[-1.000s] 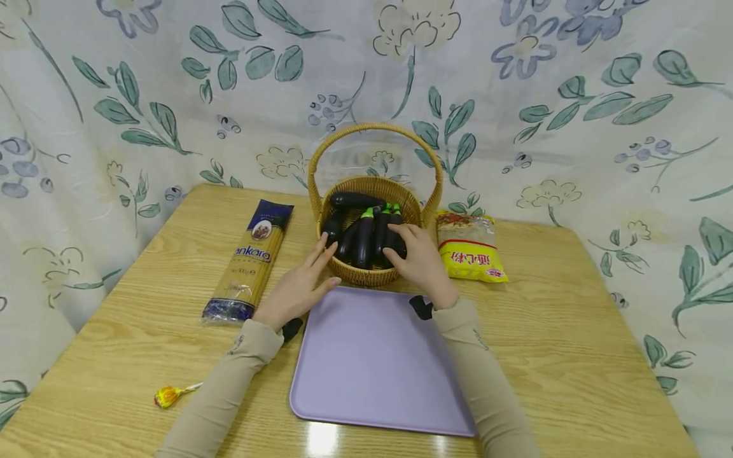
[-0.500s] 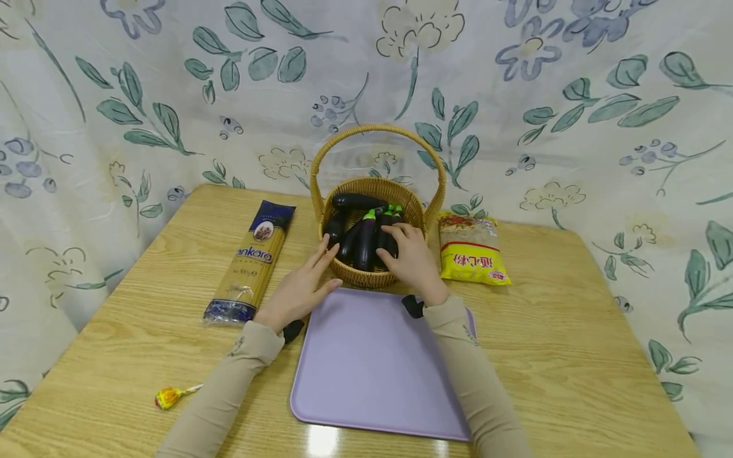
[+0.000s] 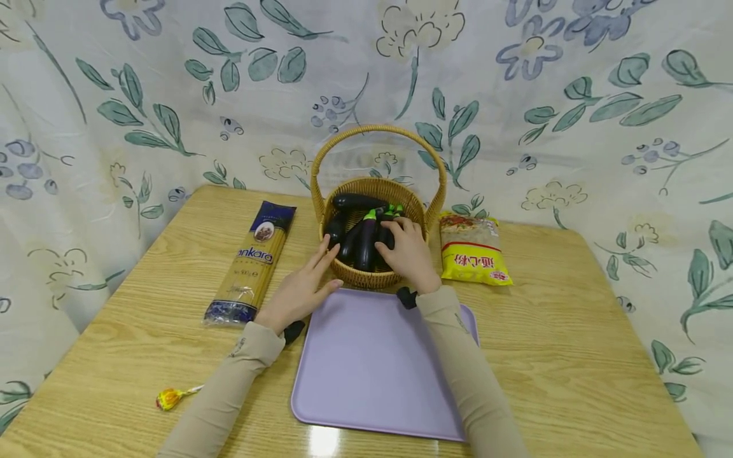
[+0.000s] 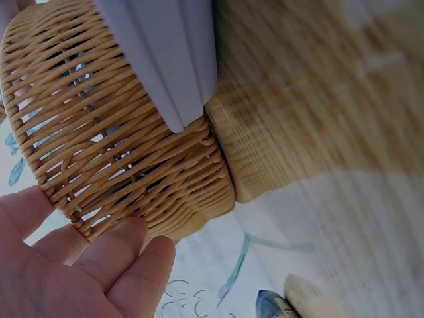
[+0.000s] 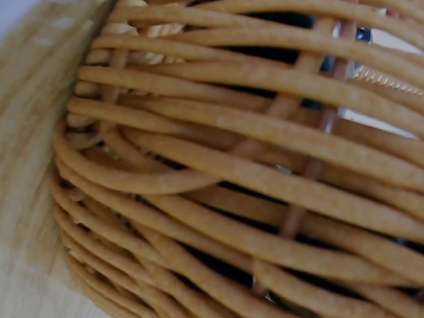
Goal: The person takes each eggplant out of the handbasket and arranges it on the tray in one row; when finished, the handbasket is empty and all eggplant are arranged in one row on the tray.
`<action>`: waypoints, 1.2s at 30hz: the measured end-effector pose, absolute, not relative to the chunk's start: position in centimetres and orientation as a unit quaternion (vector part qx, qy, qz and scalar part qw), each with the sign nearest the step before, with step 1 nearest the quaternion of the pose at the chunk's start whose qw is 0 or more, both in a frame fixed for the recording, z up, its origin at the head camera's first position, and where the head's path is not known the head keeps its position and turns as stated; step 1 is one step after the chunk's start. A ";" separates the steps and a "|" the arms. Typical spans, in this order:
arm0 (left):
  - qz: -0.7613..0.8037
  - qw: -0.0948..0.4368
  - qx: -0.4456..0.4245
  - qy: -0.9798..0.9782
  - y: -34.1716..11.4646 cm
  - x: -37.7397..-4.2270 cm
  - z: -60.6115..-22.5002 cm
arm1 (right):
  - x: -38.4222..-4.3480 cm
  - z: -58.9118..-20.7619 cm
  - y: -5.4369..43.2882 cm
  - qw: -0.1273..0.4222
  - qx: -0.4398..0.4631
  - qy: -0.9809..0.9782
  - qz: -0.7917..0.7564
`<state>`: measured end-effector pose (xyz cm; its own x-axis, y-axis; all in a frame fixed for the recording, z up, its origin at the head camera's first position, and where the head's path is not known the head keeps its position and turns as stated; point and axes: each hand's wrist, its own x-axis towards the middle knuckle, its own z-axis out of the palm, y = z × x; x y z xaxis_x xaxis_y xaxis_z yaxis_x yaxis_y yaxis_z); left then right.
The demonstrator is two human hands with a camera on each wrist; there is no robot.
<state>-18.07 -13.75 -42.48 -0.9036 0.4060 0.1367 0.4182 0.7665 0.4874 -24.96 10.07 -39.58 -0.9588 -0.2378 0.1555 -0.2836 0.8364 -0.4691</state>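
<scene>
A wicker basket [image 3: 366, 278] with a tall arched handle holds several dark eggplants [image 3: 365, 245] with green stems. My right hand [image 3: 411, 254] reaches over the basket's right front rim. Its thumb and fingers curl round an eggplant [image 3: 386, 239] at the right side, partly hidden beneath them. My left hand [image 3: 299, 287] touches the basket's left side with its fingers extended. From the left wrist, that hand [image 4: 86, 278] is seen with fingertips against the woven wall [image 4: 99, 139]. Only the basket's weave [image 5: 218, 152] fills the right wrist view; the right hand does not show there.
A lilac tray [image 3: 372, 369] lies in front of the basket, under the right forearm. Left of the basket is a spaghetti packet [image 3: 247, 267]; right of it, a yellow pasta bag [image 3: 474, 251]. A wrapped lollipop [image 3: 168, 399] lies beside the left forearm. A patterned curtain [image 3: 275, 114] hangs behind.
My right hand has shifted slightly left over the eggplants, its thumb and fingers drawing in on one. The left hand stays against the basket.
</scene>
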 end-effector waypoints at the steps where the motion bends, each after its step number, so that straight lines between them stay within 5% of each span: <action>1: -0.263 0.012 -0.220 -0.939 -13.8 -18.1 -42.4 | -25.1 -39.5 10.0 0.043 0.133 -0.958 0.249; 36: -0.262 0.015 -0.219 -0.940 -13.6 -17.8 -42.5 | -25.2 -39.2 8.5 0.135 0.088 -0.947 0.279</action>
<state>-17.81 -13.62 -42.45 -0.9037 0.4036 0.1428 0.4192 0.7666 0.4865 -25.19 8.46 -39.21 -0.9480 -0.0920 0.3046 -0.2426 0.8283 -0.5050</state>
